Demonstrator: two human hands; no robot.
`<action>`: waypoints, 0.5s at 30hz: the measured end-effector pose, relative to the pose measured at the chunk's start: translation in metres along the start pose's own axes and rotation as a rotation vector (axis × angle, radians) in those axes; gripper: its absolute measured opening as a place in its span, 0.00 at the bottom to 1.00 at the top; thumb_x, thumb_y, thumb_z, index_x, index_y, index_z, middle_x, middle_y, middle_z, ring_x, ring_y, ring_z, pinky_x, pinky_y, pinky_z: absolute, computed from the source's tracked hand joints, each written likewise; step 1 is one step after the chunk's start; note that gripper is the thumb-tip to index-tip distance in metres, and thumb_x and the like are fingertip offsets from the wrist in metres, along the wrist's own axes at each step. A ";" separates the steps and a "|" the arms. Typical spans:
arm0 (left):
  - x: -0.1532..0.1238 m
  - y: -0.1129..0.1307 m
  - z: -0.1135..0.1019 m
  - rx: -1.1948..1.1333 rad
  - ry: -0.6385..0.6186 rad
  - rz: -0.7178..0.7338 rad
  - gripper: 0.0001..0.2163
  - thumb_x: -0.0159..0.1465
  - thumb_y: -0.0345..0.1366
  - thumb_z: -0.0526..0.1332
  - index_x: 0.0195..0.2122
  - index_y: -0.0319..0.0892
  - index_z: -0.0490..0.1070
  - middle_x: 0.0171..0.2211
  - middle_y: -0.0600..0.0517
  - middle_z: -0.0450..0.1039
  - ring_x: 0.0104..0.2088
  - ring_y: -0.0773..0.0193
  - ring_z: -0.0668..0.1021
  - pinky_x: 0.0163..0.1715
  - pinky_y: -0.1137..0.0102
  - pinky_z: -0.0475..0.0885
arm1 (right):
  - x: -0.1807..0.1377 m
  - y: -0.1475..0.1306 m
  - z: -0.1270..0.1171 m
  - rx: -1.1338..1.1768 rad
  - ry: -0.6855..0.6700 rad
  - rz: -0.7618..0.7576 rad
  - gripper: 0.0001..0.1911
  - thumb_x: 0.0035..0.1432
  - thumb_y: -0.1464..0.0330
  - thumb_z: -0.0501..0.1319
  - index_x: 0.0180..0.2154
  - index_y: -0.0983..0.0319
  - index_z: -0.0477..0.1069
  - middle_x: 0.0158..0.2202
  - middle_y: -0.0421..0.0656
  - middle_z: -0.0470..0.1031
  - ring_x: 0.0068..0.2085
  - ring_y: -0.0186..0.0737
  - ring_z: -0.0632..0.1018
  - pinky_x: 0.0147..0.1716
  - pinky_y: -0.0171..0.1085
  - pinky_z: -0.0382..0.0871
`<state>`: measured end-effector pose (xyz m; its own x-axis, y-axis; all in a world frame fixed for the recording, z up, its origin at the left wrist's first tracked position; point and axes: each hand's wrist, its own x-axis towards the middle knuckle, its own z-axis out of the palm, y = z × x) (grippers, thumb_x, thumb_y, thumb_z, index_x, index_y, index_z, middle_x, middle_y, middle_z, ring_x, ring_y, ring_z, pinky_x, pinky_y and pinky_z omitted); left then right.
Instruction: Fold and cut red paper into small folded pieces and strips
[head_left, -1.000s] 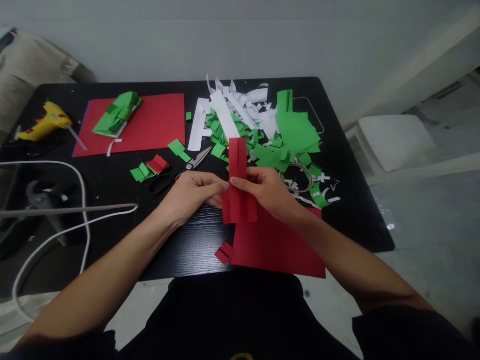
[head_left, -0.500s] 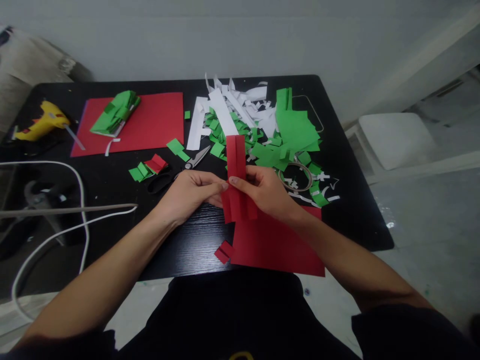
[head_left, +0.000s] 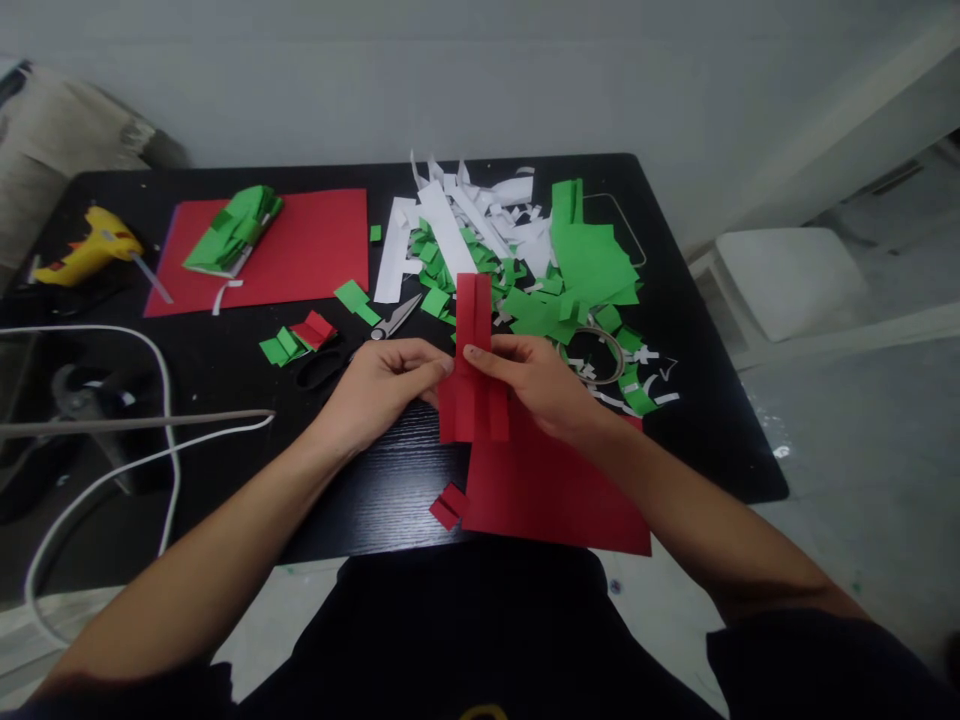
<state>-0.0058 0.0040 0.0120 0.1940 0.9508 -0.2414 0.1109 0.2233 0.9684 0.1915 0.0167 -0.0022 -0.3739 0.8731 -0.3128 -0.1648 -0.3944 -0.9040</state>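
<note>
Creased red paper strips (head_left: 474, 310) are held up in front of me, one long strip standing over a wider folded piece. My right hand (head_left: 536, 380) grips them from the right, thumb flat on the front and fingers behind. At their left edge, my left hand (head_left: 390, 385) pinches the paper between thumb and fingers. Beneath lies a red paper sheet (head_left: 562, 490) at the table's front edge, with a small folded red piece (head_left: 450, 506) beside it. Black-handled scissors (head_left: 394, 320) rest just beyond my left hand.
White paper strips (head_left: 450, 225) and green scraps (head_left: 435, 260) are heaped at the back. A tape roll (head_left: 616, 350) lies right. Leftward are a yellow glue gun (head_left: 94, 245), a green folded bundle (head_left: 236, 230) on red sheets (head_left: 322, 240), pliers (head_left: 82, 400) and a white cable (head_left: 169, 400).
The lower folded red piece has straightened and shifted slightly left under the long strip. Both hands stay in nearly the same place, still on the paper.
</note>
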 end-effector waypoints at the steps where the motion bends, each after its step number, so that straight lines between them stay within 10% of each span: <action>1: 0.000 0.000 0.000 -0.001 0.006 0.003 0.05 0.58 0.36 0.71 0.31 0.40 0.83 0.25 0.53 0.80 0.25 0.67 0.78 0.30 0.73 0.76 | 0.001 0.001 0.000 0.026 0.003 0.018 0.18 0.50 0.53 0.77 0.34 0.59 0.82 0.36 0.40 0.83 0.37 0.39 0.81 0.40 0.38 0.77; 15: -0.009 0.005 -0.005 0.347 0.144 0.317 0.07 0.64 0.39 0.68 0.36 0.42 0.82 0.30 0.51 0.83 0.30 0.63 0.82 0.32 0.71 0.76 | -0.006 -0.004 0.004 -0.157 0.056 -0.344 0.11 0.57 0.58 0.73 0.39 0.54 0.79 0.43 0.41 0.82 0.48 0.45 0.81 0.54 0.46 0.77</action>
<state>-0.0117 -0.0024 0.0193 0.1371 0.9859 0.0962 0.3913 -0.1431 0.9091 0.1914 0.0118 0.0047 -0.2698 0.9629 0.0048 -0.1285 -0.0311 -0.9912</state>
